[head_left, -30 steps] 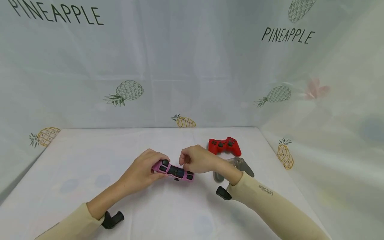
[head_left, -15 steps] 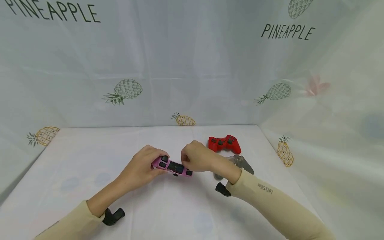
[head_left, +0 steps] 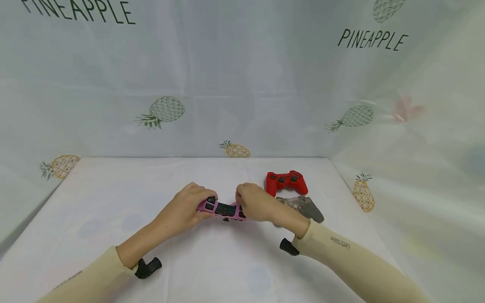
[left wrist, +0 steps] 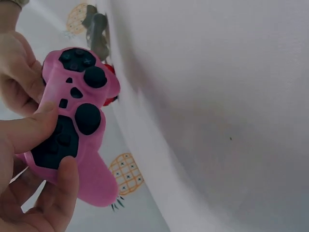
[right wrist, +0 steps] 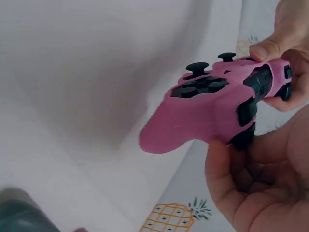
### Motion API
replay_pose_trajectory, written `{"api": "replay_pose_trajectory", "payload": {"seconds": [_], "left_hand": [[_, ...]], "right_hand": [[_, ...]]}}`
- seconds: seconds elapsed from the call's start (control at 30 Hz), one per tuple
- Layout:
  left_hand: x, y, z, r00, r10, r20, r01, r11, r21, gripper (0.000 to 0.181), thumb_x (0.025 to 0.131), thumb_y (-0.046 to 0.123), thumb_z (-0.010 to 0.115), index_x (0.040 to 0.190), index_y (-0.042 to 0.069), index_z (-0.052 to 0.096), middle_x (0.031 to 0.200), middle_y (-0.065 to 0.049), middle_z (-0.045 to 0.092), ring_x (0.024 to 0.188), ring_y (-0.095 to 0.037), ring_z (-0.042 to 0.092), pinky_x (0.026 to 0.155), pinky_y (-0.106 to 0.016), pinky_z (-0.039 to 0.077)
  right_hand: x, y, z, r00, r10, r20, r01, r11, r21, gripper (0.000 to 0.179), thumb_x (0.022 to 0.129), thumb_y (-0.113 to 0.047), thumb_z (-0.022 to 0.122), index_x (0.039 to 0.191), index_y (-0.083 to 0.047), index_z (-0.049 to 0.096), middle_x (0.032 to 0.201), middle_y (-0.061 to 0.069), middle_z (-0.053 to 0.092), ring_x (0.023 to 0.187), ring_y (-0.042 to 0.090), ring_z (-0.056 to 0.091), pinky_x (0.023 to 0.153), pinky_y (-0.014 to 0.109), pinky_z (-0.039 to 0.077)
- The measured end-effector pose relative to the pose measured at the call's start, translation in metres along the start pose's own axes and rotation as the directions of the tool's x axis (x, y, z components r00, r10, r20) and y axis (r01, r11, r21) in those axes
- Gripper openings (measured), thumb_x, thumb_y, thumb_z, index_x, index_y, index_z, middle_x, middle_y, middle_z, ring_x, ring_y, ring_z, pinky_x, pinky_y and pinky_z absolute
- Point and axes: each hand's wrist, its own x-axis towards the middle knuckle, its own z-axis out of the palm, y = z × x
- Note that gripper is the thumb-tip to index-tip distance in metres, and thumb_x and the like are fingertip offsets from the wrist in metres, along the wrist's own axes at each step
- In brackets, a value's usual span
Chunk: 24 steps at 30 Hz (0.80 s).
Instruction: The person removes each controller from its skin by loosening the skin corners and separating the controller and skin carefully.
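Observation:
A game controller point(head_left: 226, 209) in a pink cover with black buttons and sticks is held above the white table, top edge towards the head camera. My left hand point(head_left: 186, 207) grips one end of it. In the left wrist view, that thumb point(left wrist: 34, 128) lies across the controller's face point(left wrist: 77, 116). At the other end my right hand point(head_left: 259, 203) has its fingers curled. The right wrist view shows its fingertips point(right wrist: 219, 152) pinching the pink cover point(right wrist: 193, 116) by the black triggers. Part of the controller's right end is hidden behind this hand.
A red game controller point(head_left: 286, 182) lies on the table point(head_left: 212, 261) at the back right. Just in front of it lies a grey controller point(head_left: 308, 208), partly covered by my right forearm. A white curtain point(head_left: 242, 75) with pineapple prints hangs behind the table.
My right hand has turned and moved in behind the controller's right end, taking hold there. The controller has tilted a little closer to level. My left hand keeps its grip.

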Motion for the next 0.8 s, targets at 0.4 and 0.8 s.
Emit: {"api": "replay_pose_trajectory", "payload": {"seconds": [0.4, 0.8], "left_hand": [[-0.001, -0.009, -0.006, 0.997, -0.029, 0.069, 0.031, 0.999, -0.041, 0.041, 0.081, 0.019, 0.094, 0.116, 0.023, 0.072, 0.1, 0.011, 0.069, 0.1, -0.014, 0.055, 0.081, -0.036, 0.048], [0.003, -0.014, -0.023, 0.981, 0.122, 0.149, -0.099, 0.983, -0.153, 0.04, 0.084, 0.018, 0.092, 0.115, 0.03, 0.071, 0.107, 0.017, 0.07, 0.102, -0.009, 0.056, 0.08, -0.03, 0.051]], "right_hand": [[-0.021, 0.023, -0.004, 0.99, 0.106, 0.089, -0.134, 0.902, 0.411, 0.018, 0.113, -0.02, 0.052, 0.106, -0.009, 0.063, 0.094, 0.001, 0.07, 0.09, 0.014, 0.069, 0.088, 0.04, 0.053], [-0.014, 0.028, -0.01, 0.913, -0.366, 0.178, 0.278, 0.88, 0.387, 0.019, 0.108, -0.01, 0.063, 0.125, -0.011, 0.071, 0.119, 0.001, 0.07, 0.069, 0.006, 0.067, 0.071, 0.028, 0.06]]}}
